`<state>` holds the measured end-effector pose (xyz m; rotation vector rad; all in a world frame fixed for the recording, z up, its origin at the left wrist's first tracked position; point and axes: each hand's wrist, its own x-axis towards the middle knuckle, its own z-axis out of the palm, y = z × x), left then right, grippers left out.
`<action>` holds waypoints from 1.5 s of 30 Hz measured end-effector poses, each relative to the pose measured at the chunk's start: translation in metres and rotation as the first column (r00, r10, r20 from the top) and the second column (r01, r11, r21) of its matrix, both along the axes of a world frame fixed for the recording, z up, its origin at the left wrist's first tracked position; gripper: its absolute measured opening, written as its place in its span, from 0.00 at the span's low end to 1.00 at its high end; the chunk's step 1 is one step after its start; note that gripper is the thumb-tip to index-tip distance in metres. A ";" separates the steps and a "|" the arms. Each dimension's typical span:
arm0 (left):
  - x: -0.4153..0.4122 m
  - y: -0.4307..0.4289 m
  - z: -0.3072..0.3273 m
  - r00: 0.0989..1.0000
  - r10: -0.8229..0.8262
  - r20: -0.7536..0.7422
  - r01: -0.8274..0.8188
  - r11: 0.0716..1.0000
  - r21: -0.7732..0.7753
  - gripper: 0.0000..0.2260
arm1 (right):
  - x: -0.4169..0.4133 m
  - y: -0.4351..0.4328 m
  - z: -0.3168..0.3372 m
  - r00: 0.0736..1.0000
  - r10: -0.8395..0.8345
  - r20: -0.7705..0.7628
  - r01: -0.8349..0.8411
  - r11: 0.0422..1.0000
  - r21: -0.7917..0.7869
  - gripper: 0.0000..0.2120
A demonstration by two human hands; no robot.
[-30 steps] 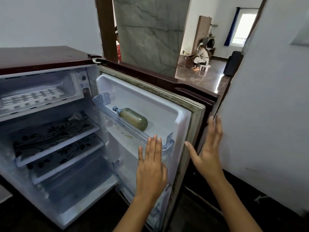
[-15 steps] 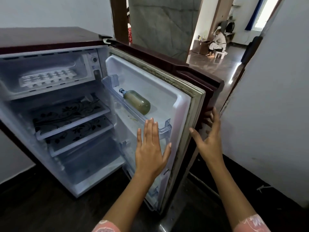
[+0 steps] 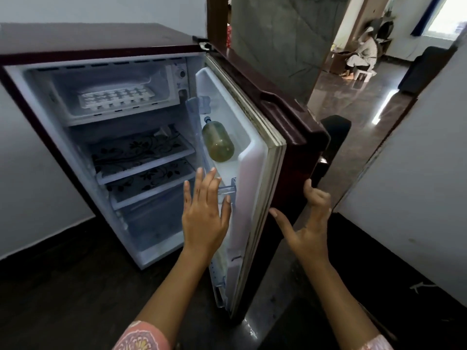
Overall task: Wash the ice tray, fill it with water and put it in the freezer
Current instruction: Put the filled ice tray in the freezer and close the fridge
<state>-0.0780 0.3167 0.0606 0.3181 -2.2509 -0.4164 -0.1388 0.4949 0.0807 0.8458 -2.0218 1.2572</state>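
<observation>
Our ice tray (image 3: 116,98) lies flat in the freezer compartment (image 3: 161,79) at the top of the open mini fridge (image 3: 75,39), so we judge that only the closing is left. Our left hand (image 3: 204,218) is spread flat and holds nothing, just beside the inner lining of the door (image 3: 298,157), below the lying bottle (image 3: 218,142). Our right hand (image 3: 308,223) hovers at the door's outer edge, fingers loosely curled round nothing, well placed to swing it shut.
</observation>
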 end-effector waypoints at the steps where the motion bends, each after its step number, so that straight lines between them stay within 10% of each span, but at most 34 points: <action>1: 0.006 -0.007 -0.001 1.000 0.015 0.001 -0.015 1.000 0.005 0.17 | 0.005 -0.005 -0.003 1.000 0.012 -0.023 -0.011 1.000 0.012 0.28; 16: 0.084 -0.070 -0.003 0.996 0.079 -0.043 -0.064 0.958 0.280 0.25 | 0.054 -0.102 -0.009 0.913 0.089 -0.398 0.037 0.953 0.299 0.19; 30: 0.107 -0.131 -0.006 0.973 0.229 0.038 -0.230 0.928 0.292 0.33 | 0.062 -0.197 0.003 0.923 0.383 0.038 -0.382 0.901 0.206 0.28; 45: 0.098 -0.228 0.005 0.968 0.242 0.059 -0.241 0.848 0.472 0.34 | 0.046 -0.301 0.007 0.818 0.575 0.001 -0.543 0.772 0.330 0.33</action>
